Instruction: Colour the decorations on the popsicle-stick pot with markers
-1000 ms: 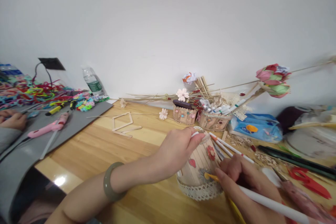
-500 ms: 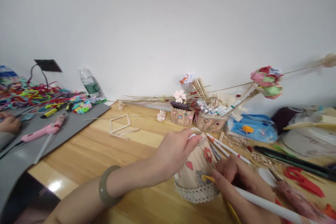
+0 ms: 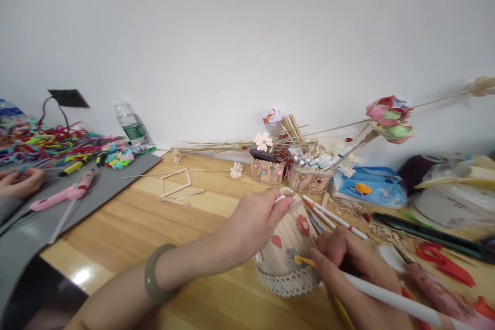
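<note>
A small holder made of craft sticks [image 3: 285, 247], trimmed with white lace and stuck with red flower and heart shapes, stands on the wooden table [image 3: 154, 227] in front of me. My left hand [image 3: 253, 221], with a green bangle on the wrist, grips its top rim. My right hand [image 3: 353, 273] holds a white marker pen [image 3: 390, 299]; its yellow-orange tip touches the holder's side near a grey flower.
Two decorated stick boxes [image 3: 290, 172] with markers, dried stems and paper flowers [image 3: 389, 116] stand behind. Loose markers, red scissors [image 3: 444, 260] and a blue tissue pack [image 3: 371, 188] lie right. Left, another person's hand [image 3: 19, 183] rests on a grey mat near a pink glue gun [image 3: 62, 193] and water bottle [image 3: 131, 125].
The view has shifted slightly. Both my hands stay on the holder, the pen tip still against its side. The other person's hand at far left has moved a little.
</note>
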A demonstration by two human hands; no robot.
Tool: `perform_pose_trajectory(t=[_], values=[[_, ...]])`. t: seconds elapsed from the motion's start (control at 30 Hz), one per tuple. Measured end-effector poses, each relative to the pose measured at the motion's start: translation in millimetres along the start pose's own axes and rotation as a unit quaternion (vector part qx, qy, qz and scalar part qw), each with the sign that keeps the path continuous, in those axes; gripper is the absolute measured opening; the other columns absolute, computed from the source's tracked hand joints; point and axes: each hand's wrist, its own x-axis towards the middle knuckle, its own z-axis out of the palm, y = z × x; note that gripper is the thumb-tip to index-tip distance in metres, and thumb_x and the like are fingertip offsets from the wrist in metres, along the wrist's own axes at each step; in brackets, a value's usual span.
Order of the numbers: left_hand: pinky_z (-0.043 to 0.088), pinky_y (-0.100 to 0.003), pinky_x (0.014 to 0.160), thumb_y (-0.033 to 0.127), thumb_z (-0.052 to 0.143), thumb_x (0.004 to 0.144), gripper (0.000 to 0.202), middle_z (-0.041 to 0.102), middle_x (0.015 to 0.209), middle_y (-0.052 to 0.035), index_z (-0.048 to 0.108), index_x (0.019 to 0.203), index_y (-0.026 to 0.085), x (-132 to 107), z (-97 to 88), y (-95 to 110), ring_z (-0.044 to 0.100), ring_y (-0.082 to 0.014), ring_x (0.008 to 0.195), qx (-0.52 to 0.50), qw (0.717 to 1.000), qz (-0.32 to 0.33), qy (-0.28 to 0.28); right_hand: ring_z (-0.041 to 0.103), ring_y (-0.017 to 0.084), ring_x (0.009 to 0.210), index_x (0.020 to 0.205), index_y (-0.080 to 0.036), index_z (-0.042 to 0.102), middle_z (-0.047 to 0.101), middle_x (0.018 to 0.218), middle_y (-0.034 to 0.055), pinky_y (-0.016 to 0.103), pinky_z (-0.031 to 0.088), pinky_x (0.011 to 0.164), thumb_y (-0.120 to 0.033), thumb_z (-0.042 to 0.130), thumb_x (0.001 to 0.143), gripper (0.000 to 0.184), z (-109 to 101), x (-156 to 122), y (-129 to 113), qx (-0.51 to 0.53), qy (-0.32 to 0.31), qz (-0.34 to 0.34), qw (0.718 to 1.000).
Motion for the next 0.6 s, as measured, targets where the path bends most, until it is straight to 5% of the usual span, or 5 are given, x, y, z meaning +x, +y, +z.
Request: perform_pose_trajectory(t=[0.6], values=[[0.022, -0.023, 0.05, 0.038, 0.034, 0.088, 0.035, 0.037, 0.052, 0.005, 0.033, 0.058, 0.02, 1.5, 1.4, -2.1, 0.034, -0.0112, 0.05, -0.016, 1.0, 0.0, 0.0, 0.048, 0.011, 0.044, 0.059, -0.023, 0.038, 0.052, 0.052, -0.0049, 0.021, 0.039, 0.042, -0.021, 0.052, 0.078, 0.024, 4.5, -2.5, 2.1, -0.007, 0.008, -0.009, 1.0]])
